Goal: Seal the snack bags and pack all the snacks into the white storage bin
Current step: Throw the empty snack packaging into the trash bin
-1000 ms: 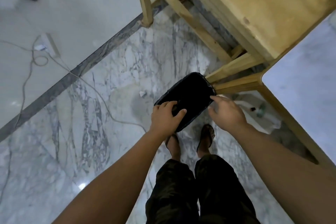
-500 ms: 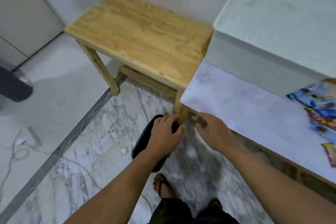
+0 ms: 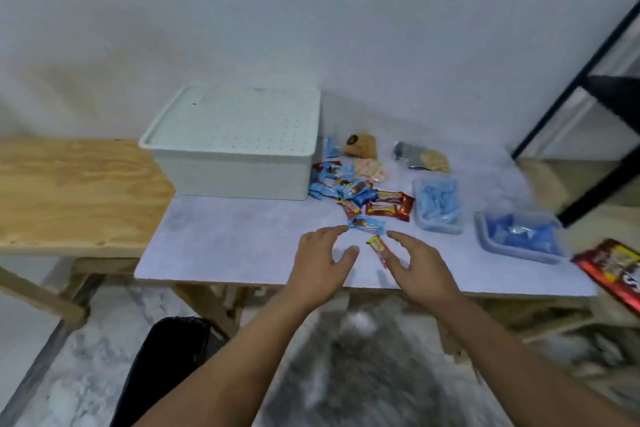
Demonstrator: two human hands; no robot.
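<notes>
Head view: both hands hover over the near edge of the tabletop point(image 3: 225, 239). Loose snack packets point(image 3: 360, 196) lie scattered at 12 o'clock of the hands, beside the white storage bin point(image 3: 235, 152) at 11 o'clock, whose lid is on. A careless sweep could likely knock the small yellow packet point(image 3: 378, 246) off the edge. Left hand point(image 3: 323, 263) and right hand point(image 3: 420, 265) are both spread wide, fingers relaxed, holding nothing; the yellow packet lies between them.

Red snack bag point(image 3: 613, 274) cut off at right edge, wrapper print blurred
</notes>
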